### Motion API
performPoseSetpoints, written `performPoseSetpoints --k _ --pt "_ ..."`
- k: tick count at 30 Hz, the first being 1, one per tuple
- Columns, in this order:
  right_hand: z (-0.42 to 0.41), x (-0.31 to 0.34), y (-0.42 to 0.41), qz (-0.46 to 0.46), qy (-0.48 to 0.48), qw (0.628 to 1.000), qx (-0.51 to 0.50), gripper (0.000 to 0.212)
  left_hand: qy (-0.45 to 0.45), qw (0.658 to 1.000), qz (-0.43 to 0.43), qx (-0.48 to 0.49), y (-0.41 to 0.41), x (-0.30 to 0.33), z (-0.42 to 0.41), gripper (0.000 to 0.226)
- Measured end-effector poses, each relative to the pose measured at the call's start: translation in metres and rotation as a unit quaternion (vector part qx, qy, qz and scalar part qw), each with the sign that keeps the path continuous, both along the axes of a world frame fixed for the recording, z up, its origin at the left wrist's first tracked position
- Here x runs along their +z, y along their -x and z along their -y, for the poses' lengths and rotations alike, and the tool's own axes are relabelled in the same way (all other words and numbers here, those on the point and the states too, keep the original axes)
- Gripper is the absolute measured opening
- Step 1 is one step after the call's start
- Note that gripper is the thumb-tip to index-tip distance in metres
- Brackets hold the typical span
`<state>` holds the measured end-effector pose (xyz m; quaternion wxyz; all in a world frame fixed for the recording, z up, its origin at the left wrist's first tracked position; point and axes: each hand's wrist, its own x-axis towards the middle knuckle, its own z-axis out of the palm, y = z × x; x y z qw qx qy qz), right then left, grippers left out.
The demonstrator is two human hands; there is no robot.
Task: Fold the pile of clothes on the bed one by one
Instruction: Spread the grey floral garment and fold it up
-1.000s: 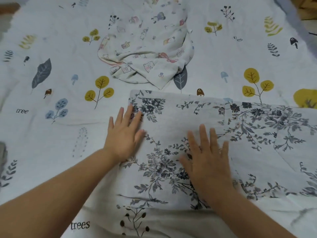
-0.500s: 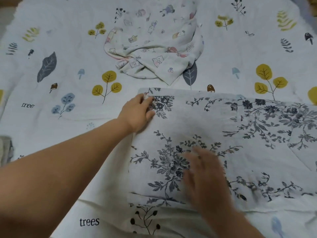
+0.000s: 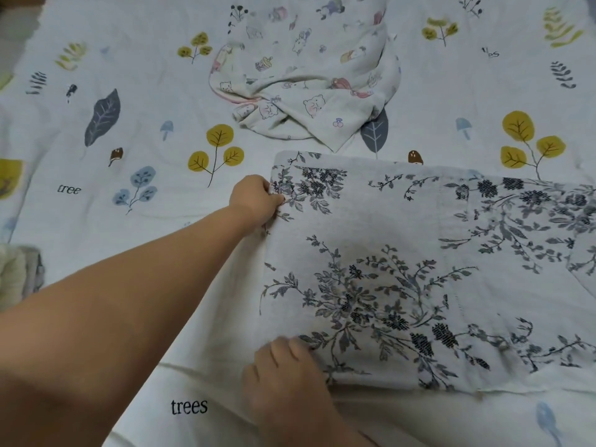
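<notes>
Lying flat on the near right part of the bed, the floral cloth (image 3: 403,262) was what we had in hand: pale fabric printed with dark blue-grey sprays, already folded over on itself, with a stitched seam running down its middle. Our left hand (image 3: 256,199) pinched its left edge near the far corner, fingers curled onto the fabric. Our right hand (image 3: 287,369) gripped the near left corner, fingers bent over the hem, though blur kept us from seeing the thumb. The two hands were well apart along that same left edge. Beyond the cloth, toward the far side of the bed, a crumpled garment (image 3: 309,82) with small cartoon animals lay in a loose heap, just clear of the floral cloth. Under everything spread the bedsheet (image 3: 106,175), white with yellow leaves, blue mushrooms and the words "tree" and "trees". At the left edge we saw a bit of pale folded fabric (image 3: 16,272), too cropped to identify.
</notes>
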<state>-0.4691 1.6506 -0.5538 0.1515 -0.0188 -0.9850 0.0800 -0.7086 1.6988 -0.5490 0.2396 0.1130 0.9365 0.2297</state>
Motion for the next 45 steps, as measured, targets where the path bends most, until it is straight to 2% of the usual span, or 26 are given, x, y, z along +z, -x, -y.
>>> performPoseSetpoints --k 2,5,7,8,9,10,11,13,15,17,19,21,23,25,28,30,31,36,41,43,45 --pt "-0.002 0.002 -0.018 -0.011 -0.013 0.999 0.048 0.033 0.000 1.000 -0.006 0.011 0.003 -0.003 -0.001 0.034" --pt "-0.015 -0.006 -0.030 0.018 -0.007 0.998 0.065 0.033 0.005 0.999 -0.021 0.027 0.000 -0.010 -0.001 0.032" --pt "-0.017 -0.009 -0.028 0.005 -0.023 0.995 0.100 0.026 0.010 0.999 -0.040 0.019 -0.007 -0.010 -0.005 0.015" --pt "-0.019 -0.008 -0.025 -0.004 -0.010 0.994 0.113 0.022 0.015 0.998 -0.060 0.008 -0.012 -0.008 -0.007 0.016" --pt "-0.021 -0.005 -0.020 -0.029 0.041 0.993 0.103 0.018 0.021 0.996 -0.089 -0.015 -0.017 -0.007 -0.009 0.028" --pt "-0.027 -0.001 -0.015 -0.050 0.094 0.992 0.066 0.012 0.024 0.989 -0.133 -0.053 -0.024 -0.005 -0.009 0.038" --pt "-0.035 0.000 -0.009 -0.056 0.111 0.992 -0.001 0.014 0.018 0.977 -0.189 -0.098 -0.030 -0.004 -0.009 0.047" --pt "-0.056 -0.006 -0.004 0.049 0.093 0.982 -0.159 0.047 0.022 0.942 -0.252 -0.223 -0.039 -0.008 -0.005 0.058" --pt "-0.068 -0.015 -0.007 0.160 0.077 0.955 -0.239 0.063 0.089 0.916 -0.223 -0.320 -0.039 -0.023 0.000 0.061" --pt "-0.067 -0.028 -0.017 0.225 0.091 0.938 -0.246 0.067 0.156 0.911 -0.162 -0.345 -0.032 -0.038 0.005 0.062" --pt "-0.063 -0.035 -0.026 0.251 0.093 0.937 -0.224 0.066 0.189 0.909 -0.125 -0.351 -0.028 -0.044 0.003 0.063" --pt "-0.067 -0.030 -0.029 0.242 0.096 0.945 -0.200 0.067 0.210 0.901 -0.129 -0.357 -0.029 -0.039 -0.003 0.064" --pt "-0.085 -0.019 -0.029 0.193 0.103 0.952 -0.213 0.063 0.206 0.899 -0.169 -0.348 -0.037 -0.030 -0.009 0.066" --pt "-0.116 -0.007 -0.029 0.168 0.094 0.942 -0.276 0.060 0.159 0.905 -0.202 -0.338 -0.052 -0.020 -0.016 0.067" --pt "-0.165 0.004 -0.036 0.247 0.069 0.896 -0.363 0.066 0.109 0.906 -0.198 -0.359 -0.084 -0.015 -0.027 0.068" --pt "-0.180 -0.003 -0.045 0.317 0.087 0.858 -0.394 0.073 0.109 0.905 -0.174 -0.372 -0.102 -0.023 -0.038 0.069" --pt "-0.182 -0.005 -0.047 0.328 0.097 0.851 -0.399 0.075 0.118 0.905 -0.163 -0.376 -0.108 -0.029 -0.042 0.070" --pt "-0.185 -0.008 -0.045 0.350 0.140 0.840 -0.389 0.069 0.171 0.896 -0.128 -0.389 -0.113 -0.041 -0.052 0.072" --pt "-0.190 0.000 -0.041 0.356 0.161 0.836 -0.385 0.067 0.201 0.886 -0.106 -0.404 -0.114 -0.018 -0.059 0.072" --pt "-0.192 0.007 -0.040 0.318 0.199 0.835 -0.401 0.061 0.202 0.885 -0.117 -0.402 -0.118 -0.001 -0.065 0.060" --pt "-0.195 0.020 -0.039 0.238 0.238 0.844 -0.417 0.049 0.175 0.889 -0.135 -0.402 -0.125 0.016 -0.070 0.040"
